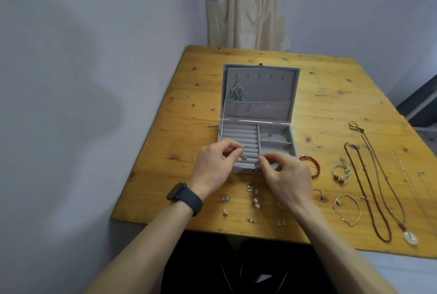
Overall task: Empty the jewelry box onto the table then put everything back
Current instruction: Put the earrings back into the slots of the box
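Note:
A grey jewelry box (pixel 257 114) stands open on the wooden table (pixel 331 95), its lid leaning back with a blue dangling earring (pixel 237 91) hooked inside. My left hand (pixel 214 167) pinches a small silver earring (pixel 243 157) over the box's ring rolls. Beside it, my right hand (pixel 287 176) pinches a second small silver piece (pixel 257 163) at the box's front edge. Several small earrings (pixel 253 195) lie on the table in front of the box, partly under my hands.
Right of the box lie a red bead bracelet (pixel 315 167), a corded bracelet (pixel 341 173), a thin silver bracelet (pixel 347 208), a red bead necklace (pixel 369 196), a pendant necklace (pixel 411 238) and a fine chain (pixel 402 168). A wall runs along the left; a curtain hangs behind.

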